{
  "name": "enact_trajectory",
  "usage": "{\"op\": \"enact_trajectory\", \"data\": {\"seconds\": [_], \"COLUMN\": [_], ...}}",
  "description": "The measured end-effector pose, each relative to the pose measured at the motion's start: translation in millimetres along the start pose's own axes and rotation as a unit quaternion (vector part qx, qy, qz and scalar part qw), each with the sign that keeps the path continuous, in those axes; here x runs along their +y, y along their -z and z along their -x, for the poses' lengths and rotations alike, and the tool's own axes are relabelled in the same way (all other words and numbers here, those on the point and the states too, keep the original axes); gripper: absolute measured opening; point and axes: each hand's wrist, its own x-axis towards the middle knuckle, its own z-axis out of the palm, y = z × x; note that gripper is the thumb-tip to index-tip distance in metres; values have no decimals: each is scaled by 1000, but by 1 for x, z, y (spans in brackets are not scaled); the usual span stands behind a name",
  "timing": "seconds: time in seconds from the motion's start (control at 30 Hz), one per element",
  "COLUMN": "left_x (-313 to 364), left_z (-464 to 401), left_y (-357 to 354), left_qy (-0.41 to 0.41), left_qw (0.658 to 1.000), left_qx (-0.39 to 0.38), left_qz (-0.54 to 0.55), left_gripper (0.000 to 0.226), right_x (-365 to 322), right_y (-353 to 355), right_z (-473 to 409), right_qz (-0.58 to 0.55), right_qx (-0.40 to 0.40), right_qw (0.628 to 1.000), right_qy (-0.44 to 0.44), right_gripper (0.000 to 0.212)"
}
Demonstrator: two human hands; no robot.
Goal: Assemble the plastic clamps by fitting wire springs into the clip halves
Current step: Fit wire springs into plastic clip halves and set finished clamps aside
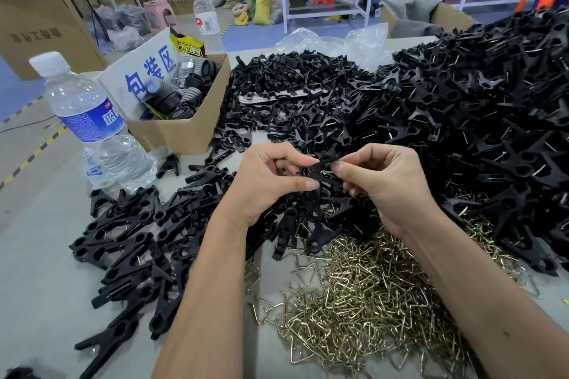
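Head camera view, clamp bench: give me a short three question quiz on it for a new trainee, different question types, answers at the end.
1. True or false: the left hand and right hand both hold the same black clamp.
2. Multiple choice: the pile of wire springs lies
A. inside the cardboard box
B. on the table, nearest the person
C. beside the water bottle
3. Fill in: the big heap of black clamp parts rises on the person's ____ side.

Key: 1 true; 2 B; 3 right.
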Motion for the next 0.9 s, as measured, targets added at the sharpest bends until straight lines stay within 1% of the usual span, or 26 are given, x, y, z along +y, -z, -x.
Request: {"op": "enact_trajectory", "data": {"seconds": [0.27,0.47,0.63,0.7,0.77,0.83,0.9], "left_x": [-1,0,2,2,2,5,7], "left_z": [0,0,1,1,1,2,2], "left_y": [2,1,-1,-1,-1,0,-2], "left_qy": [7,18,26,20,17,17,15], "left_qw": [1000,1000,1000,1000,1000,1000,999], "left_qx": [1,0,1,6,9,-1,-7], "left_qz": [3,-10,-13,-15,-8,14,37], "left_gripper": [35,33,32,32,31,31,35], "right_x": [-2,2,2,3,3,5,6], "right_y": [5,4,4,0,-4,-6,-5], "right_z": [-2,-3,-1,1,3,3,3], "right_qz": [17,46,41,16,-36,-108,-168], "right_qx": [-17,-5,-23,-14,-16,-41,-83], "right_qw": [1000,999,999,1000,999,991,976], "right_qy": [9,22,16,9,-22,-71,-113], "right_gripper": [14,15,17,17,14,18,23]}}
